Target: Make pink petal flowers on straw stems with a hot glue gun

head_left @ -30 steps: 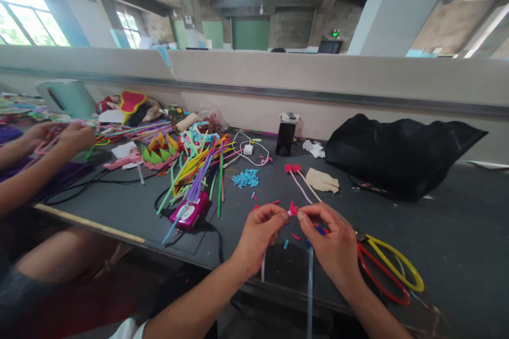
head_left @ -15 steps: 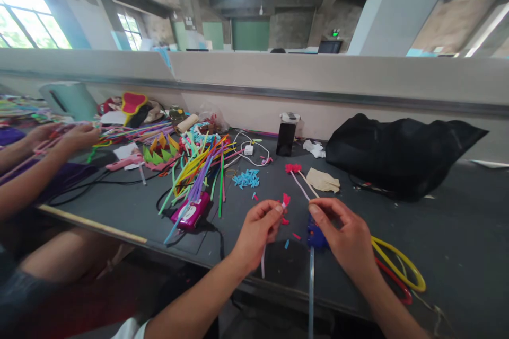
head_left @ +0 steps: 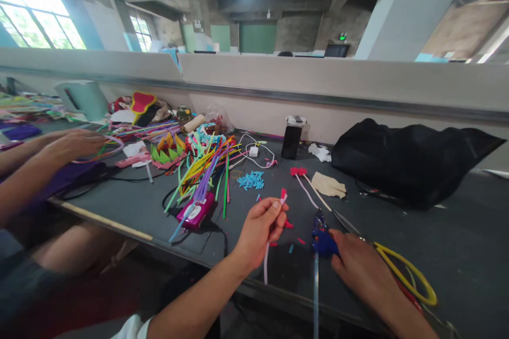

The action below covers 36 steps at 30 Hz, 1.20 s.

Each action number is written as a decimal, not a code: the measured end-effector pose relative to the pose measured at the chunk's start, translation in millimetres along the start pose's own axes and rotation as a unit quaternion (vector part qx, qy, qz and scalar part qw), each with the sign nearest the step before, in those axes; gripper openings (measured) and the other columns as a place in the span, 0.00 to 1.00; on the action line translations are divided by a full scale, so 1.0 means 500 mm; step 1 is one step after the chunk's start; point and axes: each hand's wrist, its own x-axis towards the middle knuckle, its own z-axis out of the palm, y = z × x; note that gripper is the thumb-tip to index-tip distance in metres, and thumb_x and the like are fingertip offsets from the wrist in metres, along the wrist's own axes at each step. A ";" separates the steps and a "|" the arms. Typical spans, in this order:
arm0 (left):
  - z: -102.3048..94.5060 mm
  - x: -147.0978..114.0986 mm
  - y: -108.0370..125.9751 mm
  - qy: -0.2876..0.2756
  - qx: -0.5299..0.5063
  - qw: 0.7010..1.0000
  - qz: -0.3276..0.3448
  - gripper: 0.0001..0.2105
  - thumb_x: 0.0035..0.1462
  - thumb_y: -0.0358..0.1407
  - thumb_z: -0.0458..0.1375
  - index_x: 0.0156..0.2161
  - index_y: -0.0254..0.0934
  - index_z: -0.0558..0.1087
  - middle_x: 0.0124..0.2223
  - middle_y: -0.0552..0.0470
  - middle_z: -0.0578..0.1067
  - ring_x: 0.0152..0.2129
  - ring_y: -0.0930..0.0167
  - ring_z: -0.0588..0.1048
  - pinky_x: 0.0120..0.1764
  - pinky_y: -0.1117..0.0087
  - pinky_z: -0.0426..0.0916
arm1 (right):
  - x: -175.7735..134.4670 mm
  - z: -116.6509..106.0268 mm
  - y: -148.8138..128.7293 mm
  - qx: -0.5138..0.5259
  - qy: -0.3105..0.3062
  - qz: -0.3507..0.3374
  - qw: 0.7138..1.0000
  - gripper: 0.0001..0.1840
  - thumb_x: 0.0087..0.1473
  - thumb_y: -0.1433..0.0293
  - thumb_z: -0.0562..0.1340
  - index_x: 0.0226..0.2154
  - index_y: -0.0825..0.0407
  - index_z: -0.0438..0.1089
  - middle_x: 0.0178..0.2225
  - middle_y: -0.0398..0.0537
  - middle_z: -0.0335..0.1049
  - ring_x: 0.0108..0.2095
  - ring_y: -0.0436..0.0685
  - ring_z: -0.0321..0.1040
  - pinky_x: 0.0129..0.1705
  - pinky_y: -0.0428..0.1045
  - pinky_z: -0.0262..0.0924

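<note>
At the lower centre of the frame, the left hand [head_left: 264,228] is pinching a pale stem [head_left: 266,270] between thumb and fingers, with the stem's red tip [head_left: 283,194] standing just above the grip and its tail hanging below. At the lower right, the right hand [head_left: 353,259] is touching the handle side of a blue glue gun [head_left: 326,242], its fingers partly curled; how fully they are closing round the handle cannot be told. A translucent glue stick [head_left: 316,296] is extending from the gun toward the bottom edge of the frame, beyond the tabletop [head_left: 457,254]. Two red-headed stems [head_left: 298,171] are lying right of centre, their lower ends ending near the nozzle; a careless lift or swing could therefore be dragging or smearing them. Scissors [head_left: 425,291] are lying beside the right hand, where a sweep of the wrist could be knocking them. Red scraps [head_left: 289,225] are lying between the hands and could be sticking to any dripping glue. Because the left fingertips are sitting so close to the red tip, a misplaced nozzle, if hot, could be burning them, and a slackening pinch could be loosening the tip.
</note>
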 end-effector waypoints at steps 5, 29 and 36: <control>0.001 0.001 0.001 -0.007 -0.024 1.000 -0.003 0.12 0.57 0.43 0.60 0.33 0.33 0.69 0.20 0.62 0.57 0.14 0.82 0.51 0.18 0.75 0.42 | 0.015 -0.017 -0.009 0.093 -0.051 0.027 0.994 0.13 0.49 0.71 0.56 0.39 0.52 0.68 0.36 0.53 0.75 0.39 0.61 0.73 0.42 0.52 0.60; 0.005 -0.007 0.003 0.007 -0.005 1.000 -0.016 0.14 0.54 0.45 0.61 0.32 0.35 0.69 0.20 0.62 0.53 0.16 0.80 0.48 0.18 0.76 0.40 | -0.040 -0.069 -0.052 0.564 0.017 0.082 0.822 0.23 0.49 0.51 0.65 0.41 0.49 0.75 0.39 0.55 0.77 0.32 0.59 0.74 0.25 0.48 0.68; 0.008 -0.009 0.006 0.018 0.012 1.000 -0.017 0.15 0.52 0.46 0.63 0.31 0.34 0.70 0.21 0.62 0.54 0.16 0.80 0.48 0.18 0.76 0.40 | -0.028 -0.093 -0.083 0.548 0.062 0.027 0.834 0.19 0.47 0.52 0.66 0.32 0.50 0.76 0.27 0.51 0.77 0.22 0.56 0.71 0.16 0.45 0.62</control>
